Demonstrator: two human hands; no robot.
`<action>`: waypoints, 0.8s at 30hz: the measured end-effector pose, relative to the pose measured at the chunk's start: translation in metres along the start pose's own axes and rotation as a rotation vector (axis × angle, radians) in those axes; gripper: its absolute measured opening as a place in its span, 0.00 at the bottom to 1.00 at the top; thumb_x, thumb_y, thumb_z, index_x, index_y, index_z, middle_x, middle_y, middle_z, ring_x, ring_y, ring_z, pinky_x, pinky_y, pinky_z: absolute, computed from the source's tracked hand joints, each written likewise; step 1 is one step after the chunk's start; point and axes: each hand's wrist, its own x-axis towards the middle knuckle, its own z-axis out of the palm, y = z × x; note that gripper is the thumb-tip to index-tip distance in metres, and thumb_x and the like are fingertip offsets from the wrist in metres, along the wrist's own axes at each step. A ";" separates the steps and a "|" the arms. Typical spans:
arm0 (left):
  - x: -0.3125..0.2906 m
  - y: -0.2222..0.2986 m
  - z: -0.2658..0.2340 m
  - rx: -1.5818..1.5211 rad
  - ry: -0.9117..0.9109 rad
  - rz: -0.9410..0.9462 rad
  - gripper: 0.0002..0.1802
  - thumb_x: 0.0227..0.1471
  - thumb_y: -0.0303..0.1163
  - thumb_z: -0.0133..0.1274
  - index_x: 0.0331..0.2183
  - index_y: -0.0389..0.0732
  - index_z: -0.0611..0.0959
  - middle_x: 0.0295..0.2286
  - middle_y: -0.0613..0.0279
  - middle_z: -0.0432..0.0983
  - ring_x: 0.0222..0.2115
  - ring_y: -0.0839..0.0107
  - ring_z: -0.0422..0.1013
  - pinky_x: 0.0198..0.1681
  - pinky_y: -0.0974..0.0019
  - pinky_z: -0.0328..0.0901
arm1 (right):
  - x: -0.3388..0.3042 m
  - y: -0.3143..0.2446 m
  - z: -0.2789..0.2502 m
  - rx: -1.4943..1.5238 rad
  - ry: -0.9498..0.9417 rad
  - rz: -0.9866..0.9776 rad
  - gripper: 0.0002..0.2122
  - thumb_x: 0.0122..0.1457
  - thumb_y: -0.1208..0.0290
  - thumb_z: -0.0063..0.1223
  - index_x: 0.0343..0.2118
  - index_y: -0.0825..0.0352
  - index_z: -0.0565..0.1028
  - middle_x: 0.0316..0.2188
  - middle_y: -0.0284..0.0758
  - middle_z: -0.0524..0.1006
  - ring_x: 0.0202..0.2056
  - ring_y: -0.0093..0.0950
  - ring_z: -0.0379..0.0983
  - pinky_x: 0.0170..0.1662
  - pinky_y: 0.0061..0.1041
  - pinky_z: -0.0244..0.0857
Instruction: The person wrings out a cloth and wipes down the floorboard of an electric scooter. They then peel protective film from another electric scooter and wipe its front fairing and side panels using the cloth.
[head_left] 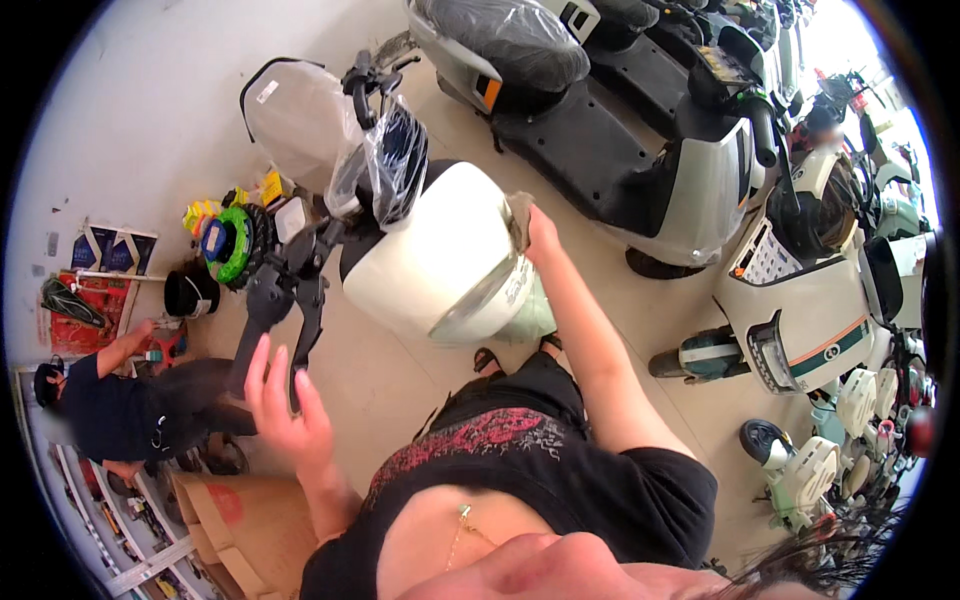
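Note:
Ahead of me stands an electric scooter with a glossy cream-white front panel [450, 260]. My right hand [541, 237] grips a grey-brown cloth [520, 222] and presses it to the panel's right edge. To the left, my left hand [290, 415] has its fingers stretched out beside the black handlebar grip [258, 325] and brake lever [309, 318]; whether it touches them I cannot tell. Clear plastic wrap covers the black dash [397, 160] between the bars. The handlebar's far end [360, 85] points away from me.
More scooters fill the right side, including a grey one [690, 180] and a beige one [815, 335]. At the left, a person in dark clothes [130, 400] is near a black bucket [192, 292] and a green-rimmed wheel [232, 245]. A cardboard box [250, 530] stands at lower left.

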 end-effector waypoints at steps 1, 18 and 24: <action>-0.001 -0.001 0.000 0.020 0.037 0.006 0.15 0.43 0.22 0.46 0.37 0.33 0.73 0.39 0.49 0.67 0.37 0.57 0.66 0.40 0.63 0.61 | -0.006 0.007 0.000 0.042 0.069 -0.053 0.17 0.57 0.66 0.31 0.43 0.72 0.65 0.39 0.39 0.69 0.40 0.28 0.67 0.46 0.25 0.59; -0.014 0.053 0.128 -0.199 -0.620 0.125 0.15 0.38 0.21 0.50 0.35 0.35 0.75 0.38 0.53 0.69 0.37 0.59 0.66 0.40 0.63 0.61 | 0.116 0.081 -0.066 -1.074 -0.089 -0.453 0.19 0.58 0.64 0.24 0.51 0.64 0.57 0.53 0.44 0.54 0.55 0.36 0.47 0.57 0.31 0.41; -0.016 0.043 0.151 -0.212 -0.666 0.202 0.15 0.38 0.20 0.50 0.35 0.34 0.75 0.37 0.53 0.70 0.36 0.59 0.67 0.40 0.63 0.62 | 0.028 0.155 -0.147 0.148 0.274 0.233 0.21 0.59 0.60 0.23 0.52 0.68 0.55 0.51 0.37 0.58 0.51 0.29 0.54 0.54 0.26 0.47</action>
